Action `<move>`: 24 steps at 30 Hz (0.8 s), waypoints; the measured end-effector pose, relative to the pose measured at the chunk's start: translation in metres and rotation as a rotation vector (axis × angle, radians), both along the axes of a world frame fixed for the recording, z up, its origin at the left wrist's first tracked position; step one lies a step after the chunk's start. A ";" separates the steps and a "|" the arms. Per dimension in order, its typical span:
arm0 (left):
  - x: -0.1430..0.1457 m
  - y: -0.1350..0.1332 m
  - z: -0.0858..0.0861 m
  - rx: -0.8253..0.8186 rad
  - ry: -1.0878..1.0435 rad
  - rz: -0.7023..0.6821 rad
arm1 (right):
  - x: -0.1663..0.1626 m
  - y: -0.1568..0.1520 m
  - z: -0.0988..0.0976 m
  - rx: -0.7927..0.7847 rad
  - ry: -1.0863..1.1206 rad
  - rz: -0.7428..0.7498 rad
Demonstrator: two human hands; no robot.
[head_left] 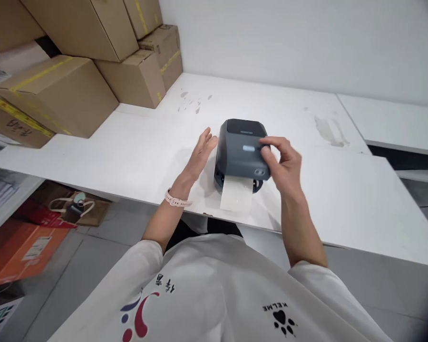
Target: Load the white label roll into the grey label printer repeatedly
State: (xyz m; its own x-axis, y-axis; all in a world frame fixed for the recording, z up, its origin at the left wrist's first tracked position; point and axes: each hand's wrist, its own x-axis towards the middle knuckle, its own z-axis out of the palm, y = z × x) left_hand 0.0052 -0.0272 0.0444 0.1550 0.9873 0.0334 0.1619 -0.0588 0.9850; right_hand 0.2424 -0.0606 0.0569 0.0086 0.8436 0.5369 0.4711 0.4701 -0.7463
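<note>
Printer, dark grey, sat between the two sets of fingers, close to the near edge of the white table. A pale paper strip came out below its lid, lower than the right fingertips and on the wearer's side of them, its end just short of the table's front edge. White tabletop ran on past the right knuckles, giving sideways room there, and stretched beyond the fingertips to the wall; well out past the left fingers, stacked cardboard boxes bounded that side. The right hand came in from the right with bent fingers, thumb and index tips touching the lid near its right edge; whether they gripped or merely rested could not be told. The left hand stood edge-on beside the printer's left wall, its fingers extended, loose and grasping nothing; contact with the casing was hard to judge. A pale wristband circled the wrist behind those fingers. The remaining right fingers were partly hidden behind the hand, small lettering beyond the right fingertips was unreadable, and the boxes farthest from the left fingers were cut off at the border.
</note>
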 end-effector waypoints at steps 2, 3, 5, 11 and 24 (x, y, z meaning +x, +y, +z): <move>0.010 -0.006 0.002 -0.023 0.006 -0.059 | -0.003 -0.013 -0.025 -0.083 -0.013 -0.021; 0.014 -0.008 -0.001 -0.042 0.008 -0.082 | -0.003 -0.016 -0.035 -0.115 -0.003 -0.031; 0.020 -0.012 -0.009 -0.086 -0.003 -0.105 | -0.003 -0.016 -0.050 -0.167 0.034 -0.044; 0.029 -0.022 -0.031 -0.145 -0.085 -0.110 | -0.005 -0.011 -0.077 -0.444 0.355 0.104; 0.036 -0.116 -0.065 -0.104 0.118 0.334 | -0.012 -0.006 -0.089 -0.418 0.386 0.117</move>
